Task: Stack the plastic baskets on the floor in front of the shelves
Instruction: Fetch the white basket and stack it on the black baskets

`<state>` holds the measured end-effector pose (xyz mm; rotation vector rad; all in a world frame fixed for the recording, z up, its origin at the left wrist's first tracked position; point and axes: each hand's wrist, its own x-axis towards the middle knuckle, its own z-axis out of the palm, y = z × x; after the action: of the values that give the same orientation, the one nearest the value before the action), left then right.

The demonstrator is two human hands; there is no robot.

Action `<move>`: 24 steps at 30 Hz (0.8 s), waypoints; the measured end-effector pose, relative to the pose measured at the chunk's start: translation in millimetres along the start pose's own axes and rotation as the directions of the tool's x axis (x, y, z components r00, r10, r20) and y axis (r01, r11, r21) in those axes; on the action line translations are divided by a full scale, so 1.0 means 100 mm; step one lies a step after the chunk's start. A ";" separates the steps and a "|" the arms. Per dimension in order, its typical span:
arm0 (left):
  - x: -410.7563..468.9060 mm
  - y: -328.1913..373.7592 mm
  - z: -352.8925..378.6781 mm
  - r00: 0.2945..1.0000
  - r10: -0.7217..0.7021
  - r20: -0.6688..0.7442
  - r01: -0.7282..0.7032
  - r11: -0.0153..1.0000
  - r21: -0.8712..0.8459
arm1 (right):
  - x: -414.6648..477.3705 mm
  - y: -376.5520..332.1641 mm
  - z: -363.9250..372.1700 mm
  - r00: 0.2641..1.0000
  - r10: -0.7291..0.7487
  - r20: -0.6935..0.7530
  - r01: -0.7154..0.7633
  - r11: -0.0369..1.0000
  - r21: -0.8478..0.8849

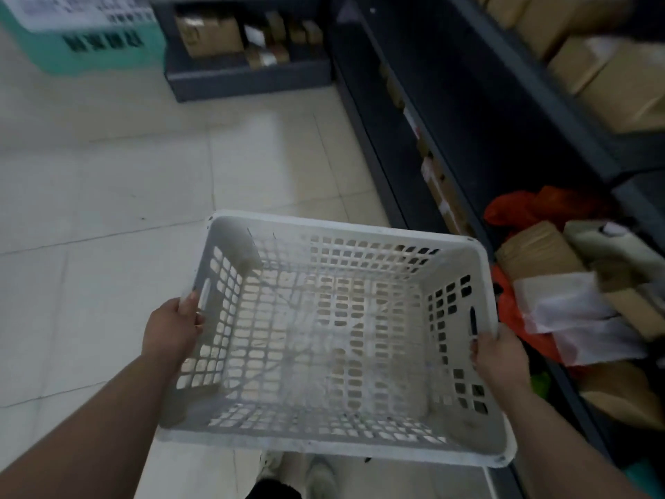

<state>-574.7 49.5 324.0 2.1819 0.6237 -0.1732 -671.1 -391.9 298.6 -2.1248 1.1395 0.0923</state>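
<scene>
Distance to the stack is what the coming move turns on: the white basket (324, 336) hangs in the air over the tiled floor (108, 196), empty, mouth up, while a green basket (82, 41) sits on the floor far ahead and to the left, near the end of the dark shelves (449, 113). Left hand (171, 329) is closed on the rim of one short side, fingers hooked by the handle slot; right hand (498, 358) is closed on the rim of the opposite short side. So each grip holds an end, and the basket's long axis runs across the body, from hand to hand. The right-hand end is just beside the lower shelf with its boxes and red bag (518, 210). Judging by this, the green basket is the likely place to set it, and it lies on the left hand's side, so the carry would swing leftward and forward, away from the shelving.
</scene>
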 end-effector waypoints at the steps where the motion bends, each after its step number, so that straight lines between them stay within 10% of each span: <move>1: -0.07 0.05 -0.16 0.999 -0.010 -0.031 0.009 1.000 -0.026 | -0.07 -0.14 -0.08 0.999 -0.046 -0.008 0.046 0.999 -0.011; 24: -1.10 -0.81 -3.85 0.773 -0.404 -0.490 0.164 0.872 -0.461 | -2.55 -3.73 0.46 0.695 -0.665 0.275 0.682 0.730 0.042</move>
<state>-744.1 345.2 550.0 1.7091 1.2293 0.4465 -534.3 -51.7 566.6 -2.3670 0.1408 0.0738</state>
